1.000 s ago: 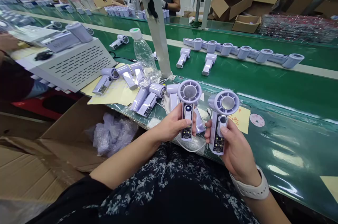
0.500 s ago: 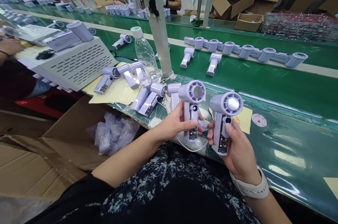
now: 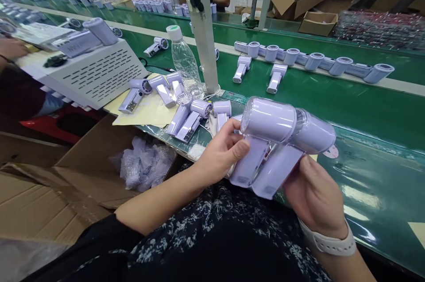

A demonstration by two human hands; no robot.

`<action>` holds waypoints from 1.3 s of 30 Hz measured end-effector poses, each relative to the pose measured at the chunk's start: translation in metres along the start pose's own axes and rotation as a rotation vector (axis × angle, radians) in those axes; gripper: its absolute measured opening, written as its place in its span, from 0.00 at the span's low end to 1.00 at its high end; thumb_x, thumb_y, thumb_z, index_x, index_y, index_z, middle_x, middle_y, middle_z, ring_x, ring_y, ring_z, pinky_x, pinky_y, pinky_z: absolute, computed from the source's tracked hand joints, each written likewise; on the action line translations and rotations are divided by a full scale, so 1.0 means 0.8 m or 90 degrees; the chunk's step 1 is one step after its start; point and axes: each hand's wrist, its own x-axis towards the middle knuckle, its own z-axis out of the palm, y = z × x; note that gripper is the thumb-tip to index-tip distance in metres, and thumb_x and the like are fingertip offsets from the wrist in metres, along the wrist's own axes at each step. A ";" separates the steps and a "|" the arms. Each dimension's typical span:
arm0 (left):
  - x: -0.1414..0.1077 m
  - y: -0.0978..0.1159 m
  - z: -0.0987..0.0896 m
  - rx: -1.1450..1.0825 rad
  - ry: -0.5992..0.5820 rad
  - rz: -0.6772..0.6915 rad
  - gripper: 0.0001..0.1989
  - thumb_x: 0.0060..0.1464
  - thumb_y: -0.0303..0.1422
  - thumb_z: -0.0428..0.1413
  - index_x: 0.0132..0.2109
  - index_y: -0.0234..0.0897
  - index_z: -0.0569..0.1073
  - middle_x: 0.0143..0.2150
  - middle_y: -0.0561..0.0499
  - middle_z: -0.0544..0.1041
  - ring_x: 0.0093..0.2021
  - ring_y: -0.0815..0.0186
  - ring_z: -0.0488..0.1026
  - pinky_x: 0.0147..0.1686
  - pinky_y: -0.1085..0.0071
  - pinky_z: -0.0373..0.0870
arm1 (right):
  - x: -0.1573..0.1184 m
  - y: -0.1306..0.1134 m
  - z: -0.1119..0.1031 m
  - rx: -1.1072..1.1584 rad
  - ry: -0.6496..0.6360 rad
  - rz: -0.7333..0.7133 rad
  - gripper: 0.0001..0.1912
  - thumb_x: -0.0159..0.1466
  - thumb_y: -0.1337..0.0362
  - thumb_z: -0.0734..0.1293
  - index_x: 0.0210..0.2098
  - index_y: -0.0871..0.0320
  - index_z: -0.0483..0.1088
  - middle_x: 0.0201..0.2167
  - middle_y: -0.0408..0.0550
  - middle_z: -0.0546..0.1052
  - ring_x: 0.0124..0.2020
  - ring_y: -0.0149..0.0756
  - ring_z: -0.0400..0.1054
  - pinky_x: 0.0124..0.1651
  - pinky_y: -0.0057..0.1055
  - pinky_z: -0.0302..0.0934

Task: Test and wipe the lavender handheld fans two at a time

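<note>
Two lilac handheld fans are held side by side over the bench edge, their smooth outer sides facing me. My left hand point(image 3: 221, 153) grips the left fan point(image 3: 270, 120), thumb on its handle. Around the right fan point(image 3: 315, 133) my right hand point(image 3: 318, 195) is closed, thumb near the joint of head and handle; its other fingers are mostly hidden. The two fans touch each other. Left of them, several more lilac fans point(image 3: 189, 125) lie on the bench beside a yellow sheet point(image 3: 149, 113).
A plastic bottle point(image 3: 186, 65) stands by a metal post point(image 3: 207, 38). Behind runs a green conveyor point(image 3: 365, 100) with a row of fans point(image 3: 314, 61). A vented metal box point(image 3: 106, 71) sits left, above a cardboard box point(image 3: 86, 153) holding bubble wrap. People work at the far side.
Both fans have been turned, so their circuit boards and grilles no longer face me. They have come together and now touch. My right hand has shifted slightly right.
</note>
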 end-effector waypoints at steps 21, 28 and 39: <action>-0.001 -0.004 -0.024 -0.115 -0.086 -0.047 0.36 0.46 0.27 0.74 0.60 0.39 0.68 0.46 0.44 0.83 0.45 0.57 0.83 0.44 0.65 0.80 | -0.002 -0.003 0.002 0.067 0.032 -0.006 0.12 0.67 0.53 0.69 0.41 0.53 0.81 0.35 0.50 0.83 0.36 0.41 0.78 0.41 0.36 0.76; 0.000 0.011 -0.023 -0.047 -0.044 -0.112 0.52 0.36 0.39 0.78 0.66 0.36 0.64 0.45 0.40 0.85 0.40 0.58 0.84 0.41 0.65 0.80 | -0.001 0.000 0.010 0.035 0.118 0.037 0.16 0.70 0.60 0.65 0.56 0.51 0.74 0.37 0.48 0.85 0.33 0.42 0.81 0.36 0.38 0.77; 0.005 0.009 -0.022 0.024 -0.062 -0.112 0.49 0.45 0.42 0.75 0.69 0.35 0.65 0.51 0.37 0.84 0.46 0.54 0.84 0.44 0.64 0.79 | 0.004 0.014 -0.003 -0.011 0.077 0.022 0.22 0.72 0.57 0.59 0.62 0.52 0.70 0.38 0.51 0.86 0.35 0.49 0.82 0.39 0.47 0.79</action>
